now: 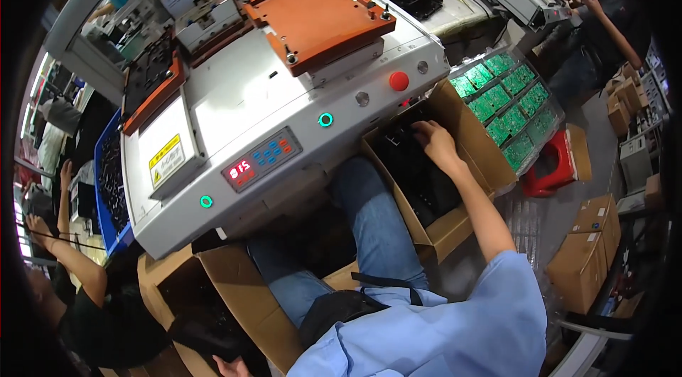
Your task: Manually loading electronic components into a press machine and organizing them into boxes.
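My right hand (pixel 439 144) reaches into an open cardboard box (pixel 477 137) on the right, its bent fingers closed on a black plastic part (pixel 399 141). More black parts lie below it in that box; their exact shape is hard to make out. At the lower left, my left hand (pixel 231 366) shows only partly at the frame's edge. Its fingers grip the edge of a flat black plastic part (pixel 207 334), which is over another open cardboard box (pixel 245 299).
Ahead stands a white machine (pixel 284 104) with an orange fixture plate (pixel 320 18), a red button (pixel 398 81) and a control panel (pixel 261 159). Green circuit boards (pixel 508 104) lie right, near a red stool (pixel 550 167). A blue bin (pixel 106 185) and co-workers flank both sides.
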The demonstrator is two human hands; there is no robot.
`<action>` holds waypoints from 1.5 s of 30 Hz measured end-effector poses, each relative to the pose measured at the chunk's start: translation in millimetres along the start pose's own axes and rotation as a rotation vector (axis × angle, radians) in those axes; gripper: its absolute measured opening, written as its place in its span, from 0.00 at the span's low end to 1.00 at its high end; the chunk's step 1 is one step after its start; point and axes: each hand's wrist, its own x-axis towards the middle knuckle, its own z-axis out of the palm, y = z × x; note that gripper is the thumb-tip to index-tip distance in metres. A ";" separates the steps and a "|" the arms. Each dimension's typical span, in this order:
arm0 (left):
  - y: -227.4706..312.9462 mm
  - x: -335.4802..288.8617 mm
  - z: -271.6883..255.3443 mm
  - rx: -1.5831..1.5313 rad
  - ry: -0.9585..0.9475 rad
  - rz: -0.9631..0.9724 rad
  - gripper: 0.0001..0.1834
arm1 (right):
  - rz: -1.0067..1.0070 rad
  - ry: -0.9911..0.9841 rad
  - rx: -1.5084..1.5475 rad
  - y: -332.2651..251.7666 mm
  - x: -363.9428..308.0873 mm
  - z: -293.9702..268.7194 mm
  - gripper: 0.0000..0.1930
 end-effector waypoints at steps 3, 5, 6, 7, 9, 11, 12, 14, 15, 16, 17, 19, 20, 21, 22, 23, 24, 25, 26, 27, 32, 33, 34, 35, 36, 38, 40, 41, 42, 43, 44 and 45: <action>-10.8 28.3 16.3 -0.065 -0.449 -0.093 0.27 | 0.081 -0.051 -0.169 10.6 11.4 31.4 0.10; -31.8 32.0 66.7 -0.077 -0.553 -0.177 0.23 | 0.117 -0.075 -0.328 21.4 21.0 55.6 0.13; -38.9 12.4 133.2 -0.112 -0.805 -0.244 0.24 | 0.185 -0.089 -0.413 32.1 26.1 65.9 0.14; -55.4 18.6 130.2 0.059 -0.625 -0.205 0.29 | 0.243 -0.107 -0.488 35.3 31.2 74.1 0.15; -78.5 -2.7 197.2 0.144 -0.634 -0.334 0.40 | 0.217 -0.110 -0.424 37.8 31.7 67.4 0.16; -105.1 1.8 227.0 0.332 -0.734 -0.404 0.45 | 0.262 -0.021 -0.355 2.4 22.6 49.9 0.15; -113.9 -1.7 251.2 0.291 -0.772 -0.491 0.42 | 0.158 0.070 -0.348 18.3 16.0 44.2 0.14; -126.1 -0.1 274.8 0.234 -0.784 -0.580 0.39 | -0.003 0.190 -0.296 32.2 6.3 34.2 0.12; -137.1 5.4 278.5 0.279 -0.850 -0.612 0.35 | -0.054 0.227 -0.261 28.5 2.4 23.8 0.11; -143.7 9.4 279.8 0.326 -0.913 -0.641 0.31 | 0.000 0.295 -0.279 6.9 -3.7 18.3 0.12; -144.9 10.9 280.5 0.312 -0.899 -0.646 0.31 | -0.010 0.280 -0.288 -14.4 -11.9 12.9 0.12; -148.5 10.3 277.7 0.224 -0.846 -0.664 0.25 | 0.071 0.293 0.115 -58.2 -32.4 4.0 0.12; -151.1 12.6 274.6 0.205 -0.816 -0.687 0.27 | 0.131 0.172 0.295 -83.6 -48.2 4.0 0.12; -150.5 12.9 275.4 0.193 -0.805 -0.694 0.27 | 0.197 0.057 0.473 -113.1 -65.3 6.7 0.12; -147.7 13.3 276.1 0.186 -0.775 -0.693 0.28 | 0.181 -0.049 0.543 -147.8 -81.4 10.1 0.12; -146.1 13.5 276.1 0.180 -0.748 -0.694 0.29 | 0.168 -0.153 0.611 -176.2 -97.3 16.7 0.13; -150.0 17.4 272.7 0.165 -0.754 -0.687 0.31 | 0.153 -0.179 0.617 -191.0 -111.6 29.1 0.12; -149.1 18.4 273.4 0.164 -0.749 -0.695 0.31 | 0.142 -0.200 0.624 -202.3 -122.5 39.8 0.11; -147.3 18.5 275.7 0.173 -0.747 -0.680 0.32 | 0.144 -0.197 0.597 -211.3 -128.9 49.3 0.10; -145.5 17.3 276.7 0.184 -0.745 -0.665 0.32 | 0.146 -0.193 0.571 -217.8 -133.3 56.8 0.09; -142.8 12.6 278.6 0.228 -0.738 -0.615 0.33 | 0.065 -0.140 0.391 -230.8 -134.3 74.1 0.09; -142.9 12.5 278.2 0.266 -0.754 -0.599 0.33 | 0.067 -0.137 0.388 -230.7 -134.8 75.7 0.09; -143.5 13.1 277.3 0.266 -0.759 -0.601 0.33 | 0.058 -0.137 0.357 -229.8 -134.7 77.5 0.09; -144.2 13.9 275.6 0.277 -0.757 -0.591 0.33 | 0.049 -0.136 0.325 -230.0 -134.3 78.4 0.08; -145.3 13.7 275.2 0.287 -0.756 -0.581 0.33 | 0.033 -0.134 0.339 -233.0 -133.9 77.3 0.07; -142.3 10.1 279.1 0.279 -0.741 -0.590 0.33 | 0.003 -0.104 0.319 -231.5 -136.2 79.7 0.08; -142.3 8.2 281.1 0.273 -0.724 -0.597 0.33 | -0.038 -0.081 0.300 -230.7 -136.5 79.4 0.09; -143.1 7.8 281.3 0.259 -0.705 -0.600 0.33 | -0.033 -0.076 0.300 -230.9 -135.6 78.7 0.09; -143.8 7.4 281.2 0.244 -0.686 -0.602 0.33 | -0.032 -0.069 0.298 -231.0 -134.1 78.2 0.09; -144.8 7.2 281.3 0.248 -0.693 -0.606 0.33 | -0.030 -0.059 0.295 -230.5 -132.3 77.6 0.09; -145.9 6.9 281.0 0.264 -0.719 -0.600 0.33 | -0.024 -0.052 0.294 -229.5 -130.5 77.8 0.09; -147.2 6.6 280.5 0.280 -0.746 -0.595 0.32 | -0.023 -0.065 0.281 -227.9 -128.9 78.4 0.08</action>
